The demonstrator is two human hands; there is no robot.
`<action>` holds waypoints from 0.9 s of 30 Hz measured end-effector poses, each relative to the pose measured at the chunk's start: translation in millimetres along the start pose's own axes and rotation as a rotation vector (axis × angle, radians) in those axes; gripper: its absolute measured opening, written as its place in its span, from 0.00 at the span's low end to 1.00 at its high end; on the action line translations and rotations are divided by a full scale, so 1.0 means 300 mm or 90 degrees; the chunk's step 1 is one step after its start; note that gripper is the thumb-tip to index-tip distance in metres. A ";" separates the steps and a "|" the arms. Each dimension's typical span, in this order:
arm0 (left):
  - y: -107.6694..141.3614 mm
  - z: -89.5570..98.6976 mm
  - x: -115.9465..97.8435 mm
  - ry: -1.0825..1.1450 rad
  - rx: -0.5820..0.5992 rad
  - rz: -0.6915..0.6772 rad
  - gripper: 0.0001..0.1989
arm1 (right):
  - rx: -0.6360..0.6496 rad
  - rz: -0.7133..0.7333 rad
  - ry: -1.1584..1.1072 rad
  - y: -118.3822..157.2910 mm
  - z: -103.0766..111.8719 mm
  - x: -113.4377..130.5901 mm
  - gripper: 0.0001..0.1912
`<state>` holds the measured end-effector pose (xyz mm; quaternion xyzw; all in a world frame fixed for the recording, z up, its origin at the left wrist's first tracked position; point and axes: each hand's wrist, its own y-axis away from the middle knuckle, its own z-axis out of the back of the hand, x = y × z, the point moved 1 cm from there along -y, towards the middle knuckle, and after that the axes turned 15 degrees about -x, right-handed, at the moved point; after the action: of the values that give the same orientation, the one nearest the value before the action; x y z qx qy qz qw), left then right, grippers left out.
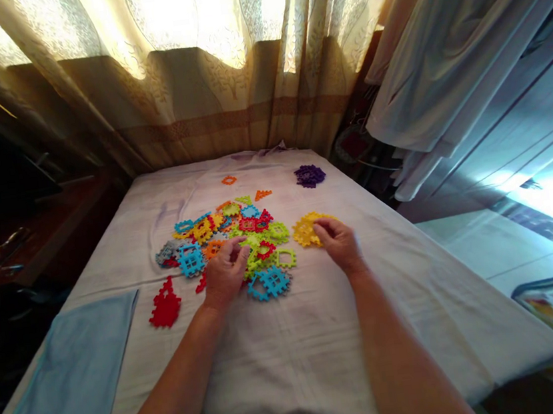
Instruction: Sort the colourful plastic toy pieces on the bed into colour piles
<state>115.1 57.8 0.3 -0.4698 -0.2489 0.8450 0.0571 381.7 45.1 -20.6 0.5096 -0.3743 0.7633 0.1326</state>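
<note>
A mixed heap of plastic interlocking pieces lies mid-table, with blue pieces (269,283) at its near edge and green pieces (278,232) on its right. My left hand (227,271) is over the near left part of the heap, thumb and forefinger apart, with nothing visible between them. To the right, my right hand (340,243) touches the right side of a yellow pile (305,229), fingers bent together; what they hold, if anything, is hidden. A red pile (164,308) sits left of my left hand. At the back right is a purple pile (309,175).
A blue cloth (71,383) covers the table's near left corner. Single orange pieces (229,180) lie toward the back of the white-covered table (294,352). Curtains (202,95) hang behind it, and clothes (419,55) hang at the right.
</note>
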 end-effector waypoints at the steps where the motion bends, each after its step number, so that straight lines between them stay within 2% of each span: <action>1: -0.005 0.017 0.015 -0.011 -0.028 0.005 0.17 | -0.045 -0.028 0.013 -0.026 0.029 -0.030 0.22; 3: -0.016 0.052 0.052 -0.032 -0.085 0.024 0.18 | -0.125 -0.070 0.064 -0.066 0.082 -0.087 0.23; 5: -0.029 0.086 0.094 -0.060 -0.136 0.046 0.19 | -0.167 -0.103 0.132 -0.086 0.116 -0.126 0.22; 10: -0.059 0.154 0.174 -0.160 -0.236 0.044 0.18 | -0.123 -0.119 0.320 -0.083 0.128 -0.142 0.19; 15: -0.075 0.188 0.196 -0.199 -0.257 0.066 0.17 | -0.104 -0.067 0.428 -0.072 0.127 -0.147 0.18; 19: -0.112 0.195 0.187 -0.275 -0.215 0.011 0.16 | -0.129 -0.040 0.432 -0.066 0.124 -0.167 0.18; 23: -0.190 0.176 0.181 -0.411 -0.104 -0.031 0.15 | -0.193 -0.017 0.409 -0.059 0.113 -0.173 0.20; 27: -0.271 0.145 0.192 -0.522 -0.002 -0.050 0.15 | -0.223 -0.044 0.370 -0.060 0.112 -0.178 0.22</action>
<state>36.3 131.4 13.7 -0.0845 -0.2702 0.9590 -0.0151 438.8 43.2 -52.9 0.2524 -0.4289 0.7957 0.3453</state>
